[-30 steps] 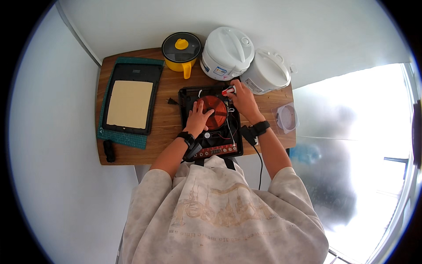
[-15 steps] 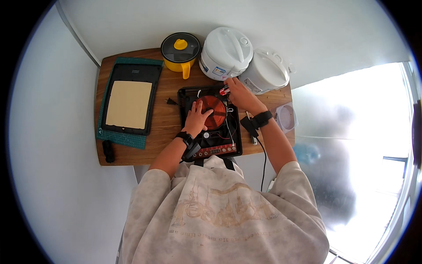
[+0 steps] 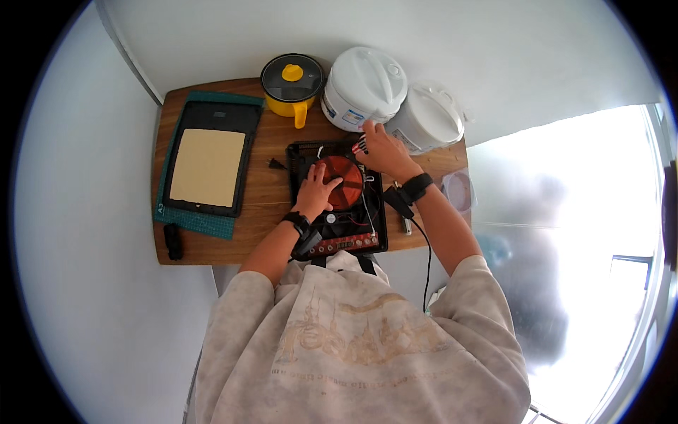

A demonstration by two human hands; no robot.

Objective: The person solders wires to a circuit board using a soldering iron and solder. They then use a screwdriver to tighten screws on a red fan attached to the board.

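Observation:
An opened induction cooker base lies on the wooden table, its black shell showing wires and boards inside. My left hand rests with fingers spread on the round copper-red coil in the middle of the base. At the base's far right corner, my right hand is closed round a small red, black and white tool. The tool's lower end and what it touches are too small to make out. A reddish control board runs along the near edge of the base.
To the left, a black cover with a cream panel lies on a green cutting mat. A yellow pot, a white rice cooker and another white cooker line the back. A clear plastic box sits at the right edge.
My right hand has shifted slightly, still holding the tool at the same corner. My left hand stays on the coil. The view has tilted a little.

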